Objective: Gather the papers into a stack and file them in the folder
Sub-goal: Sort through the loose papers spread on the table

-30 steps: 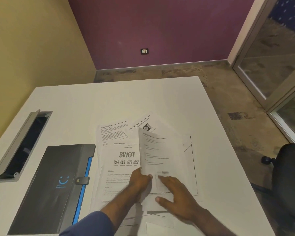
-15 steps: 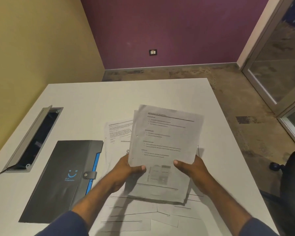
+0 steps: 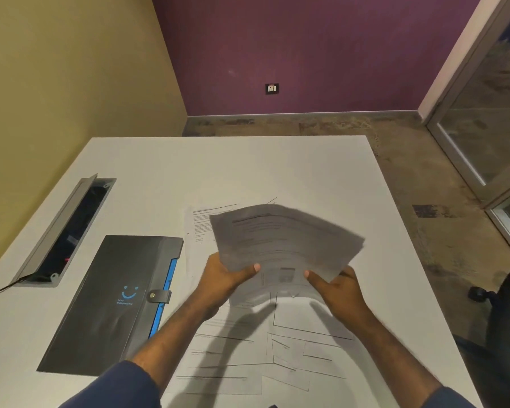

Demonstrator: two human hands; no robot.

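Observation:
I hold a small sheaf of printed papers (image 3: 283, 240) above the white table (image 3: 248, 166), tilted and blurred, its top leaning to the right. My left hand (image 3: 224, 278) grips its lower left edge and my right hand (image 3: 333, 287) grips its lower right edge. More loose sheets (image 3: 248, 357) lie flat on the table under and in front of my arms, and one printed page (image 3: 198, 225) peeks out behind the sheaf. The dark grey folder (image 3: 112, 301) with a blue edge and a snap strap lies closed to the left of the papers.
An open grey cable tray (image 3: 68, 231) is set into the table at the left, with a cable running off the left edge. A black office chair (image 3: 507, 313) stands at the right. A glass door is at the far right.
Both hands took the sheaf off the table and raised it. It has since tipped and swung clockwise, its top now toward the right.

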